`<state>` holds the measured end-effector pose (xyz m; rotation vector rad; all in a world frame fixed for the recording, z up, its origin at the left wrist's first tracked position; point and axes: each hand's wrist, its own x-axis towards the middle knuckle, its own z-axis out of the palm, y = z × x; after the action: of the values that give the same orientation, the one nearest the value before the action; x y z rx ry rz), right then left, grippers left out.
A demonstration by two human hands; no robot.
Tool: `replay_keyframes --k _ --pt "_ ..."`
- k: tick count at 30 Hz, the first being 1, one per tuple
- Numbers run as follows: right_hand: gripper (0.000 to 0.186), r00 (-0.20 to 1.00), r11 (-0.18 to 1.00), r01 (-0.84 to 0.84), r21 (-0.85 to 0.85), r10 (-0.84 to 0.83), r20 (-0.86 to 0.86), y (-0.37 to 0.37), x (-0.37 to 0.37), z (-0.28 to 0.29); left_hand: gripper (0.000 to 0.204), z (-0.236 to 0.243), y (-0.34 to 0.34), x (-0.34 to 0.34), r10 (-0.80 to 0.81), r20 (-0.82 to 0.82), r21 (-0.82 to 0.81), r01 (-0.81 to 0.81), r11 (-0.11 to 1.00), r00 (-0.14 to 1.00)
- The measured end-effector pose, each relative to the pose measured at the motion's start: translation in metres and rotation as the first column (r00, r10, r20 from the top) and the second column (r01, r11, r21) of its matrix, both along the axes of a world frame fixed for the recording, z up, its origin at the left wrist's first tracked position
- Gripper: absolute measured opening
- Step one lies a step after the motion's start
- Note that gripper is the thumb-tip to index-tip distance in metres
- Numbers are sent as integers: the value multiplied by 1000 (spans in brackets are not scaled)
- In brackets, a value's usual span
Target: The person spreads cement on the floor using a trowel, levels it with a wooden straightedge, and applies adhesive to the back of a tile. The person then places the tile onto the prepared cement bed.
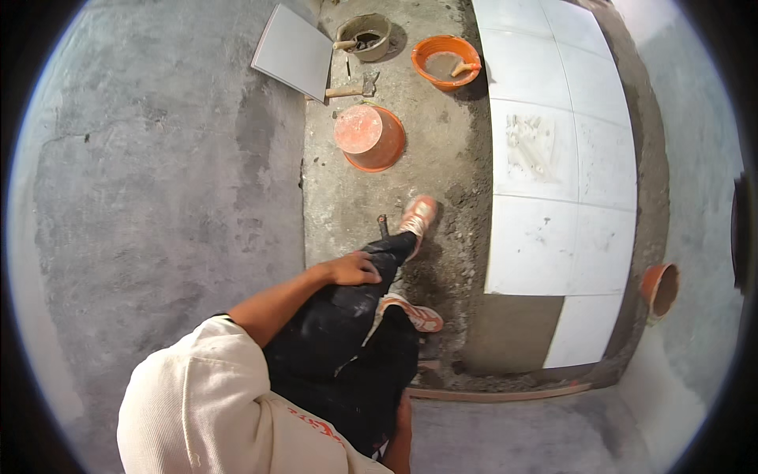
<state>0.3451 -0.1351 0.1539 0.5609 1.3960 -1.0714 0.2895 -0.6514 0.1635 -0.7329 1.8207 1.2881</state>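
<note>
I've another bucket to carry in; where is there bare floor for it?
Bare concrete shows between the upturned bucket and the dirt edging the white tiles, nearer than the orange basin; another patch lies between that bucket, left wall and pipe stub. Far left is crowded: white panel, hammer, grey pail.

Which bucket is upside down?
The orange bucket nearest the shoes: its flat bottom faces up. The grey tub, orange basin and small bucket at right show their open insides.
</note>
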Motion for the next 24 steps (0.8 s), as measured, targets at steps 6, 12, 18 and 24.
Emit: replay_keyframes --k 6,12,18,24 --pt "57 875 839 -465 282 484 1 -66 -93 29 70 17 -35 59 383 248 197 -433 880 890" --pt "55 686 687 -702 186 723 -80 -176 -174 54 66 18 -104 50 455 225 35 -474 880 861" --pt "54 37 77 -967 245 985 -166 -359 -288 41 47 -12 -239 1 551 -39 -287 -538 793 834" --pt "40 412 629 -742 233 701 -582 -581 -371 93 47 -35 -438 -27 520 -468 -667 -672 322 715"
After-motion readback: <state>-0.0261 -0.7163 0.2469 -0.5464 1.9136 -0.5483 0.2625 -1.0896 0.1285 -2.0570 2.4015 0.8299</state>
